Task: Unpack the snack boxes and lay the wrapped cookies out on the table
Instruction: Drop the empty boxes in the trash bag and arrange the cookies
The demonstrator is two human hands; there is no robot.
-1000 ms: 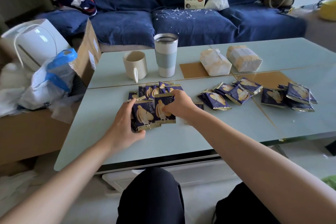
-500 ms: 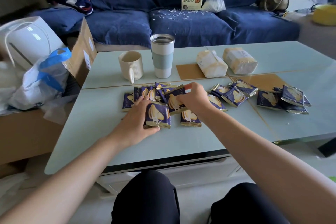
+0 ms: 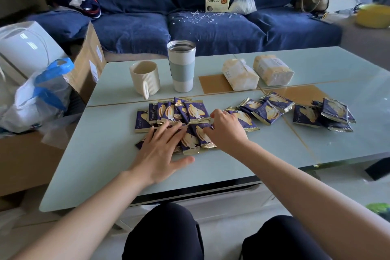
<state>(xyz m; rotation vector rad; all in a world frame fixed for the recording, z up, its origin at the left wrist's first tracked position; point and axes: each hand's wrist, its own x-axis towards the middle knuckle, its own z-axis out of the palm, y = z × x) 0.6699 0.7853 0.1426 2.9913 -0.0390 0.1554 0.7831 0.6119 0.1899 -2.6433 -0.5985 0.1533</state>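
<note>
A: Which step is this?
B: Spreading. The left hand [image 3: 157, 150] lies flat, fingers straight, on the cookies [image 3: 181, 120] mid-desk [image 3: 253, 154]; the right hand [image 3: 224, 131] pinches one packet's edge.
A: And next?
B: Probably slide overlapping packets apart, toward bare desk.

There is a single view, from a camera worn on the person's head, looking forward and steeply down across the desk [image 3: 242, 164]. It sits close above the desk's near edge, so both forearms reach in from the bottom of the picture and the knees show below that edge. Beyond the desk's far edge, the view faces the blue sofa [image 3: 211, 29].
</note>
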